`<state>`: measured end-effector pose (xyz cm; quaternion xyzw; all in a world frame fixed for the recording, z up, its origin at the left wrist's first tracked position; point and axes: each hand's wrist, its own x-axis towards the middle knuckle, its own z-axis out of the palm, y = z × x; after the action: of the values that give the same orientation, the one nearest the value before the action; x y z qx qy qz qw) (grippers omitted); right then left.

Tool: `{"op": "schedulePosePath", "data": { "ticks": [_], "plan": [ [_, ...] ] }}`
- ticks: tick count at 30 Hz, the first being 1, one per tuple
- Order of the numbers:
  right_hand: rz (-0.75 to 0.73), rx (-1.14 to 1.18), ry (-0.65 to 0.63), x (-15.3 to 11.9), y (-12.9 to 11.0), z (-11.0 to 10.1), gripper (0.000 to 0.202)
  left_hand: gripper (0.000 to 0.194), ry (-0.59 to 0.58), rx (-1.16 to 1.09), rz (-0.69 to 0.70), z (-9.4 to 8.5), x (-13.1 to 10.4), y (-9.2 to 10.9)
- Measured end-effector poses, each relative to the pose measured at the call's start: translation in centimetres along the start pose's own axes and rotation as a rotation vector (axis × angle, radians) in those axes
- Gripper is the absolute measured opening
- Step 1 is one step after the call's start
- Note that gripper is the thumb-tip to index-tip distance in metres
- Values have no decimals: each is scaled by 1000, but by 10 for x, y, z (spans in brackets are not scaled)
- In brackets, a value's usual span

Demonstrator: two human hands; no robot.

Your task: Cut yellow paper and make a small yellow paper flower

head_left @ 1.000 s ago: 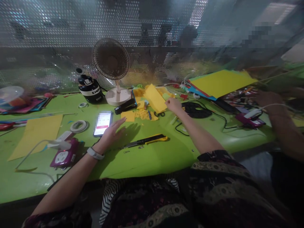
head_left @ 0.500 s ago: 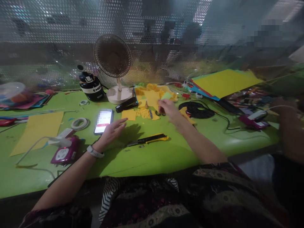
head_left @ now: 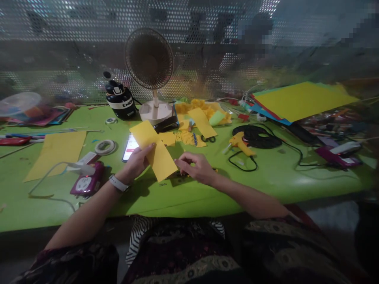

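My left hand (head_left: 138,159), with a white band on its wrist, holds a yellow strip of paper (head_left: 162,159) between thumb and fingers, tilted above the table. My right hand (head_left: 197,169) is beside the strip's lower right edge, its fingers curled together; what they hold, if anything, is hidden. Beneath it lies a utility knife (head_left: 215,170), mostly covered by the hand. Partly behind the strip is a lit phone (head_left: 128,150). Further back lie another yellow strip (head_left: 203,121), yellow paper scraps (head_left: 186,138) and scissors with dark handles (head_left: 209,139).
A yellow glue gun (head_left: 242,144) and a coiled black cable (head_left: 262,136) lie to the right. A fan (head_left: 155,110) and a dark bottle (head_left: 121,103) stand at the back. Leftward are a tape roll (head_left: 106,147), a purple power socket (head_left: 88,181) and a yellow sheet (head_left: 60,152).
A yellow strip is now in my left hand, lifted over the phone and table. My right hand has drawn back from the yellow paper pile to beside that strip, over the utility knife.
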<state>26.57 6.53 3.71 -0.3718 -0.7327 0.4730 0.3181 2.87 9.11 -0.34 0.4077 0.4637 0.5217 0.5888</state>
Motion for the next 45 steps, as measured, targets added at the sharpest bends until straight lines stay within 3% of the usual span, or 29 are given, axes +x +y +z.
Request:
{"op": "schedulePosePath", "data": {
  "ticks": [5, 8, 10, 12, 15, 18, 22, 27, 29, 35, 42, 45],
  "plan": [
    [-227, -294, 11, 3, -4, -10, 15, 39, -88, 10, -60, 3, -1, 0],
    [-378, -560, -28, 14, 12, -15, 52, 37, -124, -56, -121, 5, -4, 2],
    [-436, -661, -76, 20, 23, -15, 63, 38, -125, -83, -154, 7, -6, 2],
    [-505, -679, -96, 23, 31, -13, 55, 40, -127, -95, -163, 9, -9, 2],
    [-570, -612, -52, 23, 35, -7, 27, 42, -138, -87, -146, 11, -11, 1],
    [-469, -482, 41, 22, 34, -2, 17, 38, -162, -122, -129, 12, -10, -3],
    [-258, -288, 168, 25, 35, 4, 40, 38, -193, -190, -140, 12, -8, -7],
    [-66, -99, 148, 27, 38, 9, 52, 65, -269, -250, -182, 10, -9, -7],
    [-39, -84, 150, 26, 39, 9, 54, 68, -329, -200, -129, 10, -10, -8],
    [-21, -84, 133, 22, 39, 10, 55, 44, -380, 98, 139, 10, -9, -15],
    [-26, -171, 115, 22, 38, 11, 53, 34, -385, 213, 182, 6, -6, -14],
    [-28, -130, 199, 23, 37, 10, 48, 34, -380, 202, 149, 6, -7, -14]
  ]
}}
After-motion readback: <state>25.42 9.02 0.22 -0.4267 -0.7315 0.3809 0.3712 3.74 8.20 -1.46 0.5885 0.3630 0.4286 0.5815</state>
